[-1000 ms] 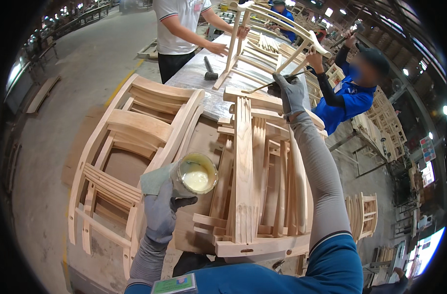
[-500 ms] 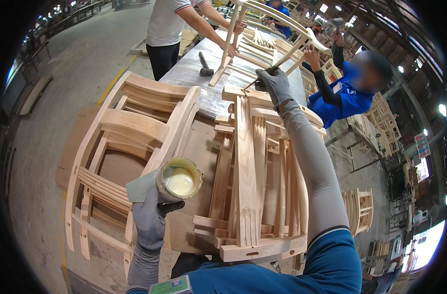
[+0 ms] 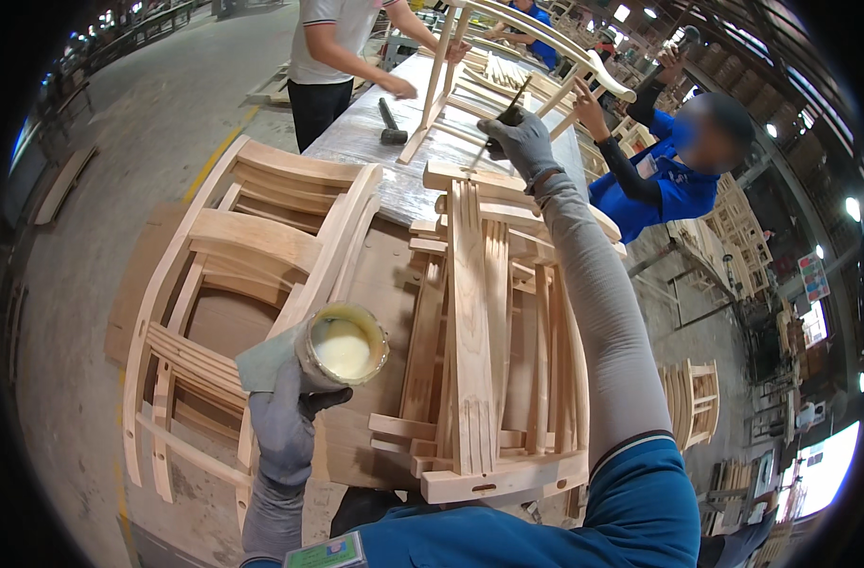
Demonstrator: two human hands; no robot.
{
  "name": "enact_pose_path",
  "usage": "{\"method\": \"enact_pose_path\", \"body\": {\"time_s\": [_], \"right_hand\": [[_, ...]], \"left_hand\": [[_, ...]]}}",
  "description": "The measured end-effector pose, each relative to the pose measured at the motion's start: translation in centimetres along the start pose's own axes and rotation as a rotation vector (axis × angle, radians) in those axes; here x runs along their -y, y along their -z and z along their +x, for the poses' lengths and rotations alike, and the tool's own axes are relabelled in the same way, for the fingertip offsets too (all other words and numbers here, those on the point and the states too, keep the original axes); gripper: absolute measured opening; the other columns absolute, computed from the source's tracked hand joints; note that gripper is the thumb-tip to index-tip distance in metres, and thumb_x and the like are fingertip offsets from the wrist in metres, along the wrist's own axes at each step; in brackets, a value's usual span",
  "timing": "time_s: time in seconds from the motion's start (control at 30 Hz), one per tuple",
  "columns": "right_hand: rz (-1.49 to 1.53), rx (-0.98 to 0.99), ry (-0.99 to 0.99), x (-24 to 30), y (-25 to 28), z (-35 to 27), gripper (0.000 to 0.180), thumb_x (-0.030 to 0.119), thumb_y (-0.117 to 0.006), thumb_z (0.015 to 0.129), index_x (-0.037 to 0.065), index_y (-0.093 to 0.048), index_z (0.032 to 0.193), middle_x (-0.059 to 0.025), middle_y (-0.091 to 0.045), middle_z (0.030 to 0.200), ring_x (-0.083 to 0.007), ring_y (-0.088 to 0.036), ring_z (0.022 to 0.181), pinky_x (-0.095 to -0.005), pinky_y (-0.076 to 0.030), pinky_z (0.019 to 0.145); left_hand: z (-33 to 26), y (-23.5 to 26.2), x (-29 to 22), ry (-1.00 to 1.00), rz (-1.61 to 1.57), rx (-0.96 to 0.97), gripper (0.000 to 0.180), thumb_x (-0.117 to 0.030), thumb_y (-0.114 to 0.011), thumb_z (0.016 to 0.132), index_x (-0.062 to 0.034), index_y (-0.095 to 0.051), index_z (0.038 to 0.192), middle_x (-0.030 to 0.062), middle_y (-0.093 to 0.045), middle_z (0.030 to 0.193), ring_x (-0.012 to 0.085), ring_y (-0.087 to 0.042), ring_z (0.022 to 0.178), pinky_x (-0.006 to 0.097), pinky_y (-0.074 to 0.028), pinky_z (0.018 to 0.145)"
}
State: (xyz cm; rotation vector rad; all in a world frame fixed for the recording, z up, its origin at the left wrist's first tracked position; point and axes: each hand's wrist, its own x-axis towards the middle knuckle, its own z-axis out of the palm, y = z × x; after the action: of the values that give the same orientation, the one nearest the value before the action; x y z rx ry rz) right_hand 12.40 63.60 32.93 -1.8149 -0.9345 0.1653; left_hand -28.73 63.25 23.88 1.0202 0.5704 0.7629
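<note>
I note left hand [image 3: 285, 426] clamped round open glue pot [image 3: 342, 347], light but spillable, keep upright; right hand [image 3: 517, 142], far ahead, grips thin brush [image 3: 509, 104] over stiff frames [image 3: 474, 331].

Left hand [image 3: 282, 428] gripping glue pot [image 3: 342, 346], right hand [image 3: 519, 144] gripping brush [image 3: 509, 102]

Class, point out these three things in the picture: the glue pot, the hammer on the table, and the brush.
glue pot [image 3: 343, 346]: head view, on the pale glue inside.
hammer [image 3: 391, 124]: head view, on the dark handle.
brush [image 3: 513, 102]: head view, on the shaft above the gloved right hand.
</note>
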Motion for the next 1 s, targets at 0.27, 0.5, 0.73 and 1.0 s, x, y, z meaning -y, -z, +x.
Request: {"method": "enact_pose_path", "body": {"time_s": [0.27,0.5,0.73,1.0], "right_hand": [[0.255,0.002,-0.082,-0.9,7.0,-3.5,0.024,0.008,-0.067,0.080,-0.008,-0.058,0.095,-0.0126,-0.063,0.083,-0.0181,-0.064,0.071,-0.0272,-0.057,0.066],[0.461,0.179,0.104,9.6,7.2,-20.0,0.019,0.010,-0.065,0.083,-0.004,-0.058,0.092,-0.0134,-0.066,0.084,-0.0167,-0.066,0.076,-0.0267,-0.056,0.070],[0.166,0.305,0.251,11.0,8.0,-32.0,0.017,-0.009,-0.063,0.077,-0.004,-0.057,0.093,-0.0196,-0.063,0.094,-0.0239,-0.065,0.088,-0.0330,-0.057,0.076],[1.056,0.031,-0.284,8.3,12.0,-38.2,0.016,0.012,-0.055,0.089,-0.002,-0.052,0.097,-0.0162,-0.063,0.090,-0.0231,-0.065,0.084,-0.0298,-0.057,0.074]], "left_hand": [[0.2,-1.9,0.0,0.013,-0.123,0.135,0.034,-0.018,-0.037,0.097,0.0036,-0.043,0.123,0.0150,-0.054,0.114,0.0229,-0.062,0.093,0.035,-0.059,0.071],[-1.4,-4.0,-0.7,-0.051,-0.032,0.150,0.034,-0.018,-0.041,0.096,0.0044,-0.045,0.121,0.0159,-0.055,0.112,0.0231,-0.062,0.094,0.034,-0.059,0.072],[-6.9,-8.1,-0.5,-0.070,0.034,0.246,0.034,-0.016,-0.042,0.095,0.0069,-0.046,0.120,0.0167,-0.057,0.108,0.0221,-0.063,0.090,0.031,-0.058,0.075],[-13.9,-11.0,0.9,-0.017,-0.010,0.291,0.035,-0.018,-0.039,0.096,0.0041,-0.042,0.123,0.0169,-0.054,0.113,0.0245,-0.062,0.096,0.037,-0.059,0.074]]}}
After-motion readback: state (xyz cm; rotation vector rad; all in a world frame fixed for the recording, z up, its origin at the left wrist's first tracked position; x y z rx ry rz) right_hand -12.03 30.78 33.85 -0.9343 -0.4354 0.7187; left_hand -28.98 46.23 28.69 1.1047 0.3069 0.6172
